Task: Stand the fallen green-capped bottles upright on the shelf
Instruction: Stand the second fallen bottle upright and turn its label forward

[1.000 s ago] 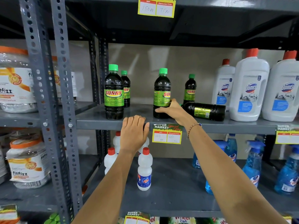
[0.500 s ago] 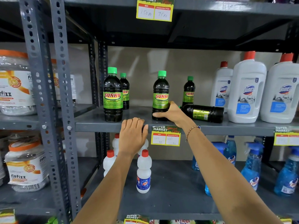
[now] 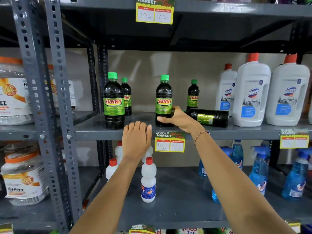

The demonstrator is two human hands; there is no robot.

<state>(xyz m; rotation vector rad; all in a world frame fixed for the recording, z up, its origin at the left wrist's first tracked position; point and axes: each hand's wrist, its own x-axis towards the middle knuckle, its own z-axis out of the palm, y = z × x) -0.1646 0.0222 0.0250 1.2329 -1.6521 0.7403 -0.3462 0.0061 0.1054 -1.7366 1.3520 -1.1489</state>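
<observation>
On the grey middle shelf [image 3: 94, 131], one dark green-capped bottle [image 3: 209, 116] lies on its side, cap end hidden behind my right hand [image 3: 179, 118]. That hand grips the lower part of an upright green-capped bottle [image 3: 164, 98] at the shelf's front, thumb across its base. Another upright one [image 3: 114, 102] stands at the front left. Two smaller-looking ones stand at the back, one on the left [image 3: 126, 97] and one on the right [image 3: 193, 97]. My left hand [image 3: 135, 139] rests flat on the shelf's front edge, holding nothing.
Large white red-capped bottles [image 3: 252, 95] stand right of the fallen bottle. A price tag [image 3: 169, 142] hangs from the shelf lip. Below are small white bottles [image 3: 148, 181] and blue spray bottles [image 3: 260, 169]. Perforated steel uprights [image 3: 62, 98] and jars [image 3: 23, 176] stand at the left.
The bottle in my right hand has turned so its label faces forward, and the hand has slid lower on it. My left hand and the fallen bottle stayed put.
</observation>
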